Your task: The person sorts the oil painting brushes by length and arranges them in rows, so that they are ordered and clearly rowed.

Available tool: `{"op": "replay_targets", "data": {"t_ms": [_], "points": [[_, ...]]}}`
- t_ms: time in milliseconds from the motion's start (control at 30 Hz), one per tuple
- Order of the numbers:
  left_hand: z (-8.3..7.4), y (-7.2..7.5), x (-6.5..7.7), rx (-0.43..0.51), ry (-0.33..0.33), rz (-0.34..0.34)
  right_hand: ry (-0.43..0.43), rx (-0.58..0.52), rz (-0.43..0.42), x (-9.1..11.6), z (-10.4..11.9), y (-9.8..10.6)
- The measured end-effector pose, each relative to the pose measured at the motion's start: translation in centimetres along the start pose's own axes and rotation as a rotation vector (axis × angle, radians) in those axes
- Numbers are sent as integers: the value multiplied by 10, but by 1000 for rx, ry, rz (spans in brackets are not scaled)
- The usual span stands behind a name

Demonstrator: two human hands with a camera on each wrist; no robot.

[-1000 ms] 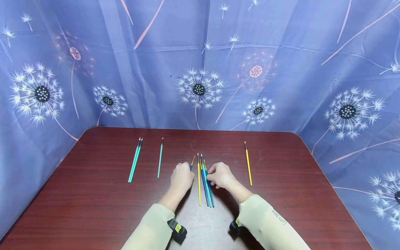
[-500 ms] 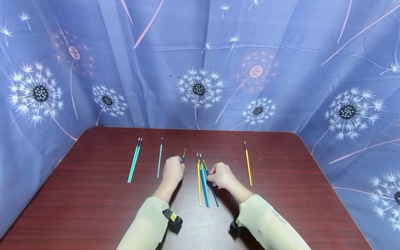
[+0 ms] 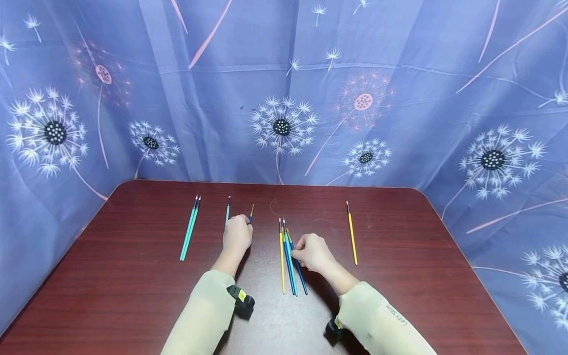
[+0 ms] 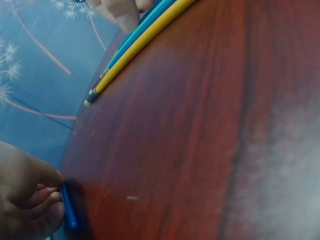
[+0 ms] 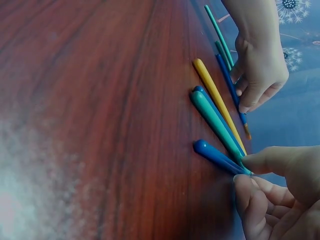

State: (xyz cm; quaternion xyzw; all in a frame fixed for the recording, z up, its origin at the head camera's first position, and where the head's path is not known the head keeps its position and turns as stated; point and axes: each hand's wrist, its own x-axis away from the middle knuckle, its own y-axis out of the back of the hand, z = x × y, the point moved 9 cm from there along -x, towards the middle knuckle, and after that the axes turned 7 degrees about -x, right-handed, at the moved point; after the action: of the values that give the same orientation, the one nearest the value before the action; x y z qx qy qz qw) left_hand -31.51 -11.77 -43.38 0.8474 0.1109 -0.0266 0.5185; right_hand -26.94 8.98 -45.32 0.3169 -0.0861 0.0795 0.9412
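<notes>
In my left hand a blue paintbrush is pinched between thumb and fingers, its bristles pointing away from me. That hand is over the table's left half and covers the lower part of a lone teal paintbrush. My right hand pinches another blue paintbrush near its bristle end, at the right side of a small group. The group also holds a yellow paintbrush, a teal paintbrush and one more blue paintbrush, lying close together. My right fingertips are right at the teal handle in the right wrist view.
Two teal paintbrushes lie side by side farther left. A single yellow paintbrush lies to the right. The dark red wooden table ends at a blue dandelion-print cloth at the back and sides.
My left hand has moved left and away from the group with its blue paintbrush, towards the lone teal one. The right-hand blue paintbrush has swung apart from the teal one beside it.
</notes>
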Motion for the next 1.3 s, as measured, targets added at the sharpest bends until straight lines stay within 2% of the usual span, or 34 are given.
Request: {"op": "replay_targets", "data": {"t_ms": [233, 667, 833, 1000, 1300], "points": [[7, 0, -8, 8, 51, 24, -20, 25, 21, 1, -2, -2], [12, -8, -18, 11, 67, 58, 23, 142, 59, 1, -1, -3], [6, -5, -12, -28, 50, 38, 19, 153, 71, 0, -2, -4], [-7, -3, 0, -72, -12, 0, 22, 153, 85, 0, -2, -5], [-35, -12, 25, -49, -119, 46, 32, 154, 73, -1, -1, -3]]}}
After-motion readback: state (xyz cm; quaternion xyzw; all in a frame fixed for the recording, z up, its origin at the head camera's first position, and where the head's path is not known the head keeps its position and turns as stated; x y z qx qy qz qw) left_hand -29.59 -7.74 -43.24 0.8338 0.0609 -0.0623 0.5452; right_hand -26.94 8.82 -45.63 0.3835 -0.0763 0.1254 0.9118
